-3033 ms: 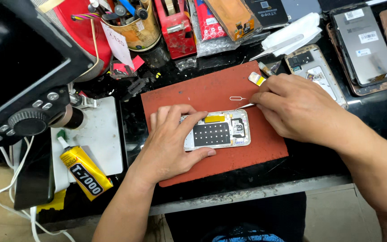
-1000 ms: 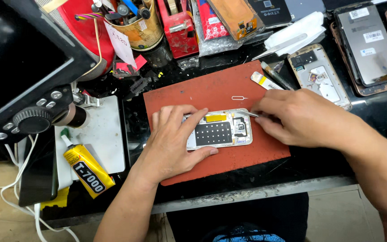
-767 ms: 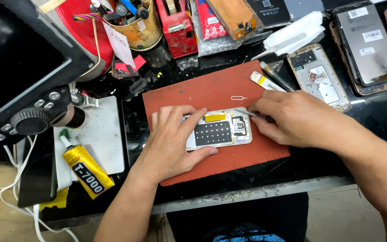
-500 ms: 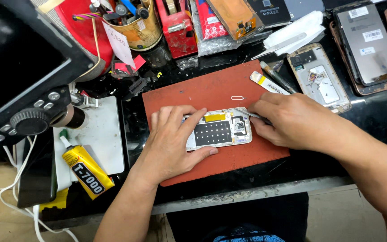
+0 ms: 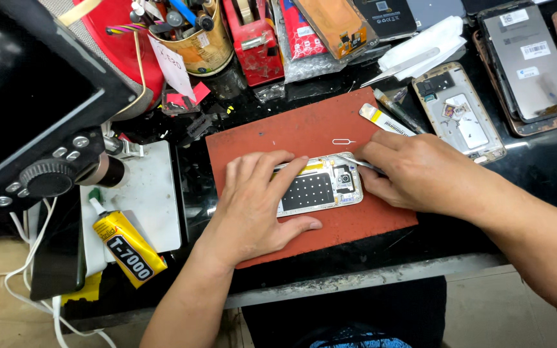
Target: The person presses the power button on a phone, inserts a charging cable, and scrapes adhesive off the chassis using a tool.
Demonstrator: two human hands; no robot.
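Two hands (image 5: pixel 253 206) are counted, one opened phone (image 5: pixel 320 190), one red mat (image 5: pixel 304 132), one glue tube (image 5: pixel 127 245).

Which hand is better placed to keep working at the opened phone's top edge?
Right. The right hand holds a thin metal tool at the opened phone, while the left hand lies flat, pinning it.
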